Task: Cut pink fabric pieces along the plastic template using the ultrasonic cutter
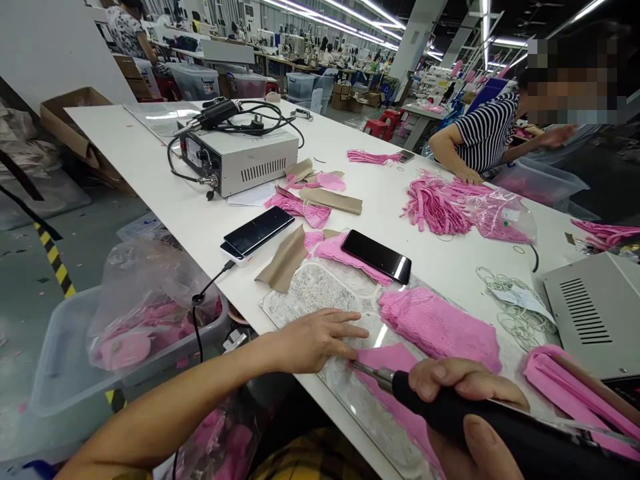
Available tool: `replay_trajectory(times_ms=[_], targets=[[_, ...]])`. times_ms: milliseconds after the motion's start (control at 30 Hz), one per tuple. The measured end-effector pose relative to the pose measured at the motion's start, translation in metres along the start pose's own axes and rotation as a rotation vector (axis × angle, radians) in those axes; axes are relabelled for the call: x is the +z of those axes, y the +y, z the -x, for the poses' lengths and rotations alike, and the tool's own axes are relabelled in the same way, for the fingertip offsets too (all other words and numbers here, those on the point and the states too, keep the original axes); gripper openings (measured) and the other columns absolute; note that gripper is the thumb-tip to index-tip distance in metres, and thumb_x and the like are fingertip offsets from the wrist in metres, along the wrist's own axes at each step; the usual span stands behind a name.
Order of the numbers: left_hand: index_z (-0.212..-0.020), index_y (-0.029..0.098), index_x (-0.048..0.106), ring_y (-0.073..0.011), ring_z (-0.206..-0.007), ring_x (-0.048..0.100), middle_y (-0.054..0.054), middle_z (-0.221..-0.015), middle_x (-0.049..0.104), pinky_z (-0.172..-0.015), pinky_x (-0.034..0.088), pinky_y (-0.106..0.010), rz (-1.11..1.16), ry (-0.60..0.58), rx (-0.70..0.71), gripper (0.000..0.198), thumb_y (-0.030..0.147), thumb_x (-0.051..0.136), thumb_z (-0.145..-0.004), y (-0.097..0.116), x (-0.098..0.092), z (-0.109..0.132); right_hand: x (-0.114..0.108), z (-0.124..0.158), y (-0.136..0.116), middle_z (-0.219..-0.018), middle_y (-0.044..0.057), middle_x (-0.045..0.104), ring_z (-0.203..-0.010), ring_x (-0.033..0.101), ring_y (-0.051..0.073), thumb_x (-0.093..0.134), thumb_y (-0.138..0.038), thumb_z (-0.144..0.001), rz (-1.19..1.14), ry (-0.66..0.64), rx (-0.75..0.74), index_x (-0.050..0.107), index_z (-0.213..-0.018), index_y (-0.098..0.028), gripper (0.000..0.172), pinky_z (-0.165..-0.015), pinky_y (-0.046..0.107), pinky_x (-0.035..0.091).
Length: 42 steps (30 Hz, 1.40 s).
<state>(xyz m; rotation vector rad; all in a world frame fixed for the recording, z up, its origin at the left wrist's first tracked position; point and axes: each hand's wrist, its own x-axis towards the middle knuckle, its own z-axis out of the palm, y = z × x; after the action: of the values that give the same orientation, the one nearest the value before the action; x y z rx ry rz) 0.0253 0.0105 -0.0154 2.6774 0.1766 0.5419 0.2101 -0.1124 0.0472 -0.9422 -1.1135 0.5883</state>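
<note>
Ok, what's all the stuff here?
Table: one, white, centre
Phones: two, black, table middle
Vented boxes: two, grey, left and right
Handheld tools: two, black, one held, one on box
Cloth piles: several, pink, around phones
Cloth sheet: one, pink, front
Strip bundles: several, pink, far side
Flat scraps: several, brown, by phones
Bins: several, clear, around table
Stools: several, red, background
Nearby person: one, striped top, right
Left hand: one, bare, at sheet's edge
Right hand: one, bare, around tool

Left fingers [349, 331] apart, right fingers [457, 371] bent
</note>
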Motion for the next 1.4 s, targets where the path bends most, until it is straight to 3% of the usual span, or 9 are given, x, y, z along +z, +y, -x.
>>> replay_trajectory(times_ms=[233,400,767,933,1100,1400], targets=[[-0.102,0.022,0.071,-0.0250,-0.138,0.042,-0.005,-0.136,0.059,-0.109,0.043,-0.041,0.022,0.037,-0.024,0.045,-0.005,0.047,-0.074,0.000,0.000,0.004,0.000,-0.008,0.003,-0.078,0.001,0.058,-0.060,0.056,0.013,0.066,-0.033,-0.081,-0.018,0.121,-0.032,0.060,-0.085,-0.020,0.014,-0.057,0.034,0.054],[-0.100,0.020,0.072,-0.0260,-0.137,0.043,-0.005,-0.136,0.059,-0.109,0.043,-0.040,-0.009,0.079,-0.004,0.042,-0.005,0.049,-0.074,0.001,0.001,0.005,0.001,-0.008,0.007,-0.079,0.001,0.059,-0.062,0.057,0.013,0.066,-0.032,-0.082,-0.017,0.112,-0.025,0.060,-0.086,-0.021,0.014,-0.058,0.033,0.055],[-0.100,0.021,0.072,-0.0268,-0.138,0.042,-0.004,-0.138,0.058,-0.109,0.043,-0.041,-0.011,0.042,-0.016,0.041,-0.003,0.049,-0.075,0.001,0.001,0.005,0.001,-0.011,0.006,-0.075,0.000,0.058,-0.061,0.057,0.013,0.066,-0.030,-0.083,0.003,0.082,-0.017,0.059,-0.083,-0.021,0.012,-0.058,0.033,0.055],[-0.103,0.019,0.070,-0.0254,-0.134,0.047,-0.004,-0.131,0.063,-0.110,0.041,-0.041,0.007,0.106,0.010,0.035,0.003,0.047,-0.082,0.006,-0.003,0.002,-0.022,-0.018,0.004,-0.081,0.000,0.059,-0.063,0.056,0.012,0.063,-0.028,-0.078,-0.011,0.214,-0.030,0.062,-0.084,-0.020,0.010,-0.062,0.034,0.053],[-0.110,0.017,0.066,-0.0234,-0.126,0.053,-0.004,-0.124,0.067,-0.110,0.036,-0.039,-0.031,0.156,0.053,0.028,0.011,0.047,-0.091,0.025,0.002,-0.015,-0.051,-0.023,0.002,-0.080,0.000,0.060,-0.059,0.054,0.012,0.060,-0.023,-0.073,0.017,0.342,-0.074,0.063,-0.081,-0.019,0.009,-0.058,0.032,0.050],[-0.111,0.016,0.064,-0.0244,-0.125,0.054,-0.006,-0.122,0.067,-0.114,0.030,-0.042,-0.181,0.190,0.067,0.020,0.019,0.050,-0.097,0.034,0.031,-0.038,-0.053,-0.021,0.012,-0.083,0.001,0.059,-0.063,0.056,0.013,0.060,-0.022,-0.076,0.023,0.352,-0.089,0.063,-0.084,-0.020,0.009,-0.061,0.033,0.052]])
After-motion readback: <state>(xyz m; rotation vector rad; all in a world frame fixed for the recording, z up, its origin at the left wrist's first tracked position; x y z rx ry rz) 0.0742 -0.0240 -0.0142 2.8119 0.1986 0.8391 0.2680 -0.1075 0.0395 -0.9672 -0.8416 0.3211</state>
